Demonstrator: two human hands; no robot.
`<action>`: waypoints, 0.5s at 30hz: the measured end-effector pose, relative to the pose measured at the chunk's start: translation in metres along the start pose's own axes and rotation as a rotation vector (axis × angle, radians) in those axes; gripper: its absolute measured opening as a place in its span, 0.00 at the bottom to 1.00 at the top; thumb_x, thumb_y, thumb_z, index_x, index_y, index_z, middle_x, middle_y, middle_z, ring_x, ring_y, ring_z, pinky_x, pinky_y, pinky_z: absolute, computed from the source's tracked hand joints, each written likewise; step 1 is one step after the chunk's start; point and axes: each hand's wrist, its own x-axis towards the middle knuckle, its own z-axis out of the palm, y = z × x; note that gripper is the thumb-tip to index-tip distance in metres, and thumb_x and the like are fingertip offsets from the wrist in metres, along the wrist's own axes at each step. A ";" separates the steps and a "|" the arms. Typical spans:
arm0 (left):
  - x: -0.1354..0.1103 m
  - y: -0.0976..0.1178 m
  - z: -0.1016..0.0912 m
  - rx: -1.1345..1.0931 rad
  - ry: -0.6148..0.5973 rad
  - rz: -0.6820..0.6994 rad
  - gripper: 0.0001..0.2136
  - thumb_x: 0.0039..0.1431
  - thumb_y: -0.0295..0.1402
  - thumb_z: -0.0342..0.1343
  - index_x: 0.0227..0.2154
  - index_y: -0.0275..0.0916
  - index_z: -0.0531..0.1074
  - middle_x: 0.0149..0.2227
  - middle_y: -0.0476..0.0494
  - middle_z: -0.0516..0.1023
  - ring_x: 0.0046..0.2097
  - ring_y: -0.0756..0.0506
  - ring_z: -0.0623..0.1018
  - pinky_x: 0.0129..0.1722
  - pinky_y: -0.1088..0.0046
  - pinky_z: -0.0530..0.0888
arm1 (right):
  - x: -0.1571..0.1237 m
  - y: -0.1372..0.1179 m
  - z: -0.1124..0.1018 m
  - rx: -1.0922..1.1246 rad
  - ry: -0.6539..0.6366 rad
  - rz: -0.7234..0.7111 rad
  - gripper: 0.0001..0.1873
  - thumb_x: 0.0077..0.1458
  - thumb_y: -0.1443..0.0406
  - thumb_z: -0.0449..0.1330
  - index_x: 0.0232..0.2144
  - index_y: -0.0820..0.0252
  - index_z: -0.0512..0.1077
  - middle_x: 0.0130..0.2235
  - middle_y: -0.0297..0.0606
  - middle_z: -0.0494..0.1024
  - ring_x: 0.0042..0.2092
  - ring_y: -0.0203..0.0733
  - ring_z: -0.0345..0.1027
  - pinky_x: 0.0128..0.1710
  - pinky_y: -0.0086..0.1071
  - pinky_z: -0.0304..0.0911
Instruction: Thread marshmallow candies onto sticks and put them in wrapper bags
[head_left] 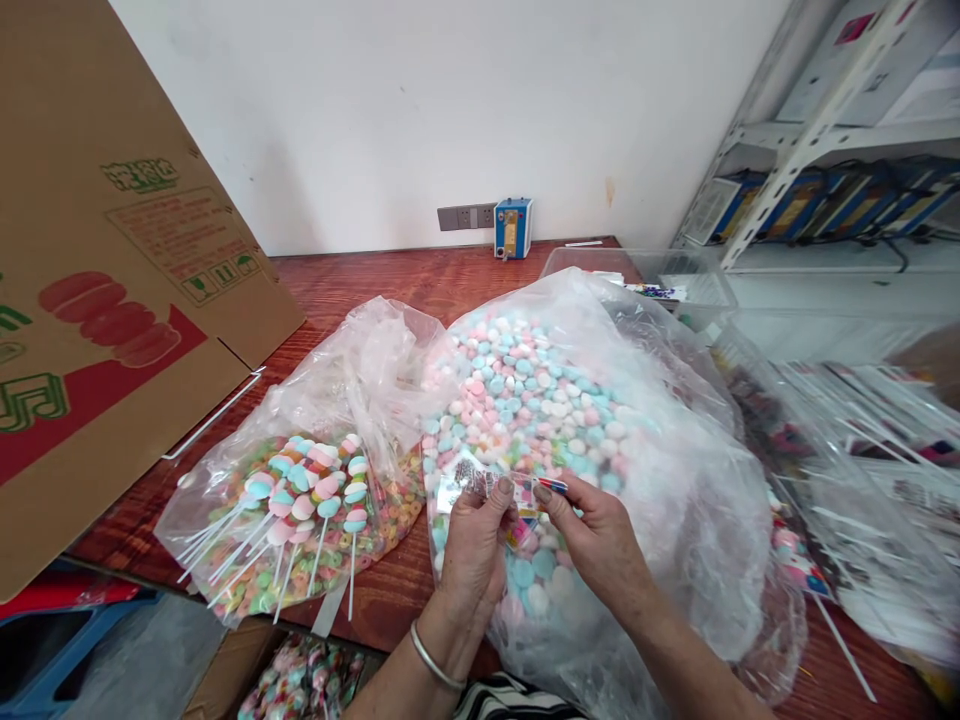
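Packet point(523, 492) | left fingers point(501, 492) pinch one side | right fingers point(547, 500) pinch other side | above candy bag point(675, 490)

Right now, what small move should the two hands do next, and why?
Perhaps the right hand should gently ease its end of the printed wrapper open while the left hand steadies it: both pinch it, and the candy sticks at the left look unwrapped.

Shiny, clear printed wrapper point(524, 491), roughly crosswise
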 end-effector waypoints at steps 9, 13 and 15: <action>0.004 -0.003 -0.006 -0.054 -0.139 -0.105 0.16 0.41 0.36 0.72 0.26 0.35 0.71 0.22 0.53 0.70 0.23 0.55 0.68 0.23 0.81 0.66 | -0.003 0.002 0.000 -0.021 -0.058 -0.034 0.27 0.64 0.52 0.51 0.16 0.59 0.66 0.18 0.32 0.66 0.22 0.36 0.60 0.23 0.28 0.53; 0.010 -0.002 -0.009 -0.275 -0.033 -0.123 0.15 0.40 0.31 0.73 0.25 0.35 0.70 0.22 0.54 0.70 0.23 0.57 0.68 0.23 0.83 0.68 | -0.011 -0.002 -0.004 0.090 -0.006 0.023 0.29 0.66 0.50 0.45 0.21 0.59 0.70 0.20 0.33 0.68 0.24 0.38 0.64 0.24 0.29 0.58; 0.011 -0.001 -0.010 -0.328 -0.008 -0.143 0.14 0.42 0.30 0.72 0.26 0.35 0.70 0.22 0.54 0.70 0.23 0.57 0.68 0.23 0.84 0.68 | -0.016 -0.006 -0.007 0.088 0.089 -0.029 0.22 0.66 0.52 0.47 0.34 0.59 0.74 0.29 0.36 0.74 0.31 0.41 0.69 0.31 0.31 0.64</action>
